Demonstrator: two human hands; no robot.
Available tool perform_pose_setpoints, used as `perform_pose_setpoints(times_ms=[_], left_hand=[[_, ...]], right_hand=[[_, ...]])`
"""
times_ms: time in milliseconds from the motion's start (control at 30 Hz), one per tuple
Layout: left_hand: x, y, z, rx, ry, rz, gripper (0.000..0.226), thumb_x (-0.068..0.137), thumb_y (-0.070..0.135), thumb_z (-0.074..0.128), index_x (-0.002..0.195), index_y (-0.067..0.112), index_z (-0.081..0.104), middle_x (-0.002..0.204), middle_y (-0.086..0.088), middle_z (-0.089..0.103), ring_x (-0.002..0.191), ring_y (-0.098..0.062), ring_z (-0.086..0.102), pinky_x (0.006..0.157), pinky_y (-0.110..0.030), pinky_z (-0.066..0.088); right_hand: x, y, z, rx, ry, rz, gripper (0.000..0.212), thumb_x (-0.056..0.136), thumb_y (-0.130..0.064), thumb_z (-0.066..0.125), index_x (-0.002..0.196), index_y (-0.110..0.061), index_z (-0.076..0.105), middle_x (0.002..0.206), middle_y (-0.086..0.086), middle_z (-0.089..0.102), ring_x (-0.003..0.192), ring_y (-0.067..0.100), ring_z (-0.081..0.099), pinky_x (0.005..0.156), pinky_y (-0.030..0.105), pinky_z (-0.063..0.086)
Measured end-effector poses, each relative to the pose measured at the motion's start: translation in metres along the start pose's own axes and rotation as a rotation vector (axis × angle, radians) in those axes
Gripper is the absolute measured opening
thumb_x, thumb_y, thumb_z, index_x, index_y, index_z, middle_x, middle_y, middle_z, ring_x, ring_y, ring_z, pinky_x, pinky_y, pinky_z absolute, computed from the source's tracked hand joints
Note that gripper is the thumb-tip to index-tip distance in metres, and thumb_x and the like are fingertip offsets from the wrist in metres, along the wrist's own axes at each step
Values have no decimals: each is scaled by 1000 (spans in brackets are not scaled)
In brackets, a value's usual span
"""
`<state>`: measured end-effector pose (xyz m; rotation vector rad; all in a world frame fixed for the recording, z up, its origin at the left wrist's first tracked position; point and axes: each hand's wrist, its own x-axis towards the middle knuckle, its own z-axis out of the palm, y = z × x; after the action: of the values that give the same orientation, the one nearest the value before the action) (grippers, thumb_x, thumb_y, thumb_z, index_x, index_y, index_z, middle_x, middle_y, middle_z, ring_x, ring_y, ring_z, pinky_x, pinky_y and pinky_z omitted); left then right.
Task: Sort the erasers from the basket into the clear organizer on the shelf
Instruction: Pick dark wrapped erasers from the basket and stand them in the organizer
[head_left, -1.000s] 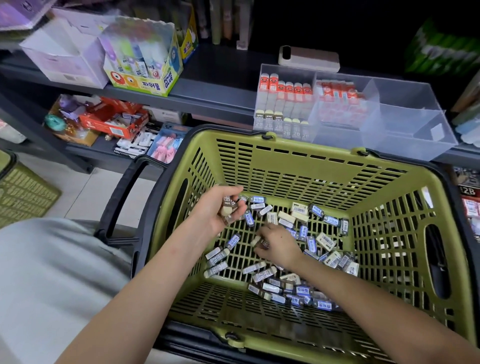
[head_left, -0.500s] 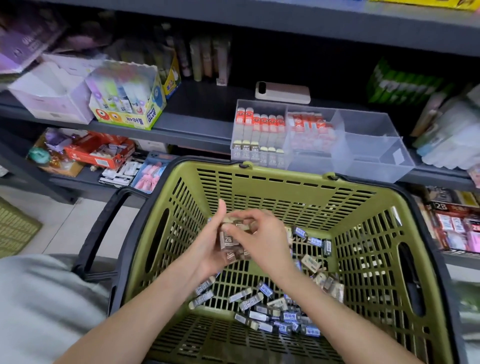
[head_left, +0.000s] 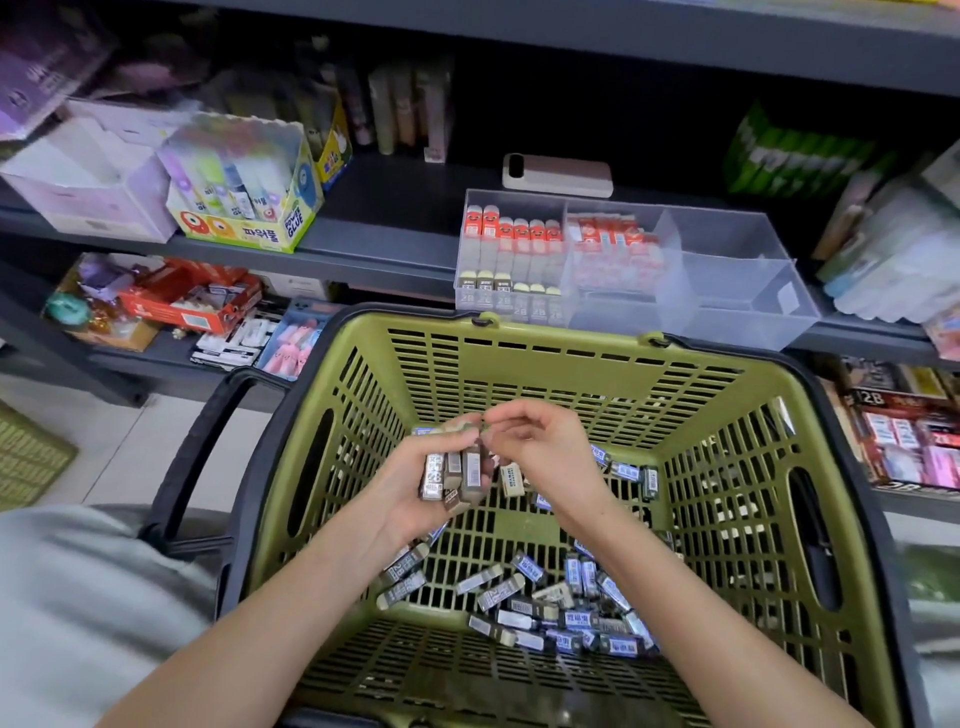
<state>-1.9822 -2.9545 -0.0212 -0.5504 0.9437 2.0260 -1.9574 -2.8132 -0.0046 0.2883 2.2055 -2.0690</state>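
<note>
The fingers (head_left: 500, 415) of the right hand (head_left: 550, 452) are curled, and the thumb and forefinger pinch the top end of a bundle of brown-sleeved erasers (head_left: 452, 475). The left hand (head_left: 400, 493) carries that bundle upright in its palm, fingers wrapped round it from behind. At least three sleeves stand side by side, one of them marked 2B. Both hands hang inside the green basket (head_left: 571, 338), above its slatted floor and toward the far wall, so the right hand seems to be squaring up the bundle or adding to it.

Below and to the right of the hands, loose erasers (head_left: 561, 608) lie scattered on the basket floor. They are a mix of blue and brown sleeves, thickest toward the near right corner, with a few more along the far right side.

Beyond the basket rim, the clear organizer (head_left: 727, 291) sits at the front edge of the shelf (head_left: 374, 244). Its left compartment holds rows of red-capped pieces, with a front row of brown 2B ones. The next compartment is packed with red-and-white pieces. In the right-hand compartments I can make out no erasers. A phone (head_left: 557, 174) lies on the shelf behind the organizer, and a glue display box (head_left: 249, 192) stands well to the left.

The sort looks partly done. Some brown 2B erasers are already filed, one handful is gathered but not yet carried up, and most of the load, including all the blue sleeves, is yet to leave the basket.
</note>
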Motion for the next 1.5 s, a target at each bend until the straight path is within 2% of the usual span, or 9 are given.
perform_pose_setpoints(times_ms=[100,333,533,800,900,1000,1133,1300,1500], left_hand=[[1,3,1,-13,40,32,43,64,-2,64,106,9,61,76,-12,62,54,-19,61,46,-23,51],[-1,8,2,-100,63,88,32,67,1,61,97,8,57,76,-14,58,55,-21,59,46,-24,52],[0,7,0,-83,75,90,24,67,3,65,90,4,58,75,-15,58,61,-23,59,50,-30,56],[0,5,0,22,77,94,30,63,3,68,90,9,56,75,-11,57,60,-21,56,53,-25,53],[-2,6,1,47,84,102,31,62,4,70,88,11,54,78,-11,58,63,-22,57,63,-29,49],[-4,11,6,74,84,141,45,60,4,71,101,12,54,83,-11,61,65,-23,62,64,-31,49],[-7,14,16,115,16,189,56,62,5,73,114,18,59,90,-11,68,68,-25,66,60,-32,50],[-10,14,31,28,-190,236,42,79,18,64,120,14,55,98,-20,65,73,-31,62,67,-39,51],[-13,28,40,139,-141,302,51,65,23,70,115,17,59,93,-13,69,77,-27,63,65,-36,49]], right_hand=[[5,23,-8,-96,-61,60,13,82,-2,66,83,-15,68,76,-5,67,63,-3,58,60,13,47],[-9,130,-5,-1293,-710,-15,48,78,-32,71,123,-24,57,120,5,56,116,23,47,97,33,37],[-6,148,-4,-1461,-765,-277,41,81,-35,64,116,-15,57,115,8,55,109,27,47,92,37,36],[0,138,-20,-1282,-576,-147,32,91,-33,53,106,-5,52,90,7,61,79,24,60,63,31,48],[-3,110,-30,-897,-274,41,20,91,-28,58,100,-12,52,77,-1,59,59,8,55,47,18,42],[-3,55,-32,-376,-14,80,15,87,-19,64,90,-10,52,73,4,64,55,9,61,51,21,52],[-11,-13,-20,0,45,-28,25,83,-17,69,91,0,52,66,5,65,50,15,61,45,22,49],[-13,-44,-4,145,102,-16,25,79,-21,73,85,-6,54,63,4,63,43,12,53,38,22,41],[-15,-60,-2,-69,170,-171,25,72,-28,79,74,-13,59,69,8,65,60,12,57,56,24,50]])
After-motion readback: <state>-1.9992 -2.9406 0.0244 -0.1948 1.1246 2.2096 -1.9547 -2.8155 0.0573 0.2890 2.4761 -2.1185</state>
